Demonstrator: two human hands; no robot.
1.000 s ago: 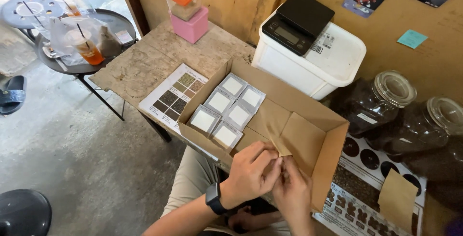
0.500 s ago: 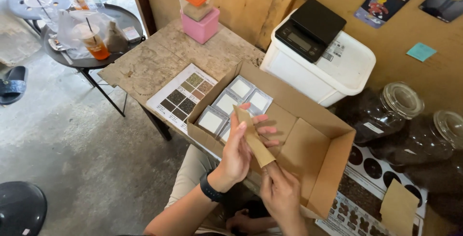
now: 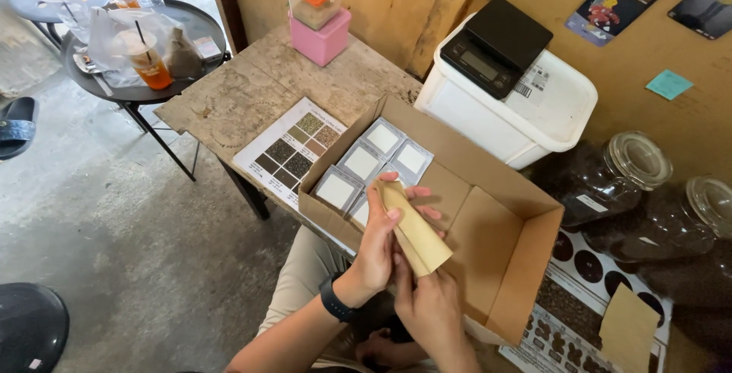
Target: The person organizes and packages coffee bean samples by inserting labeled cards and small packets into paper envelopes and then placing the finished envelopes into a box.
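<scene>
I have my left hand (image 3: 381, 247) wrapped around a brown paper pouch (image 3: 414, 228), fingers closed on its upper half. My right hand (image 3: 427, 304) pinches the pouch's lower end from beneath. The pouch is tilted above the near wall of the open cardboard box (image 3: 496, 220), which sits at the tabletop's (image 3: 229, 99) near right corner with white-topped tins (image 3: 364, 163) in its left end.

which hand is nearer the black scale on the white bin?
Left. The left hand grips the upper part of the kraft pouch, closer to the black scale; the right hand holds the pouch's lower end, farther away.
</scene>
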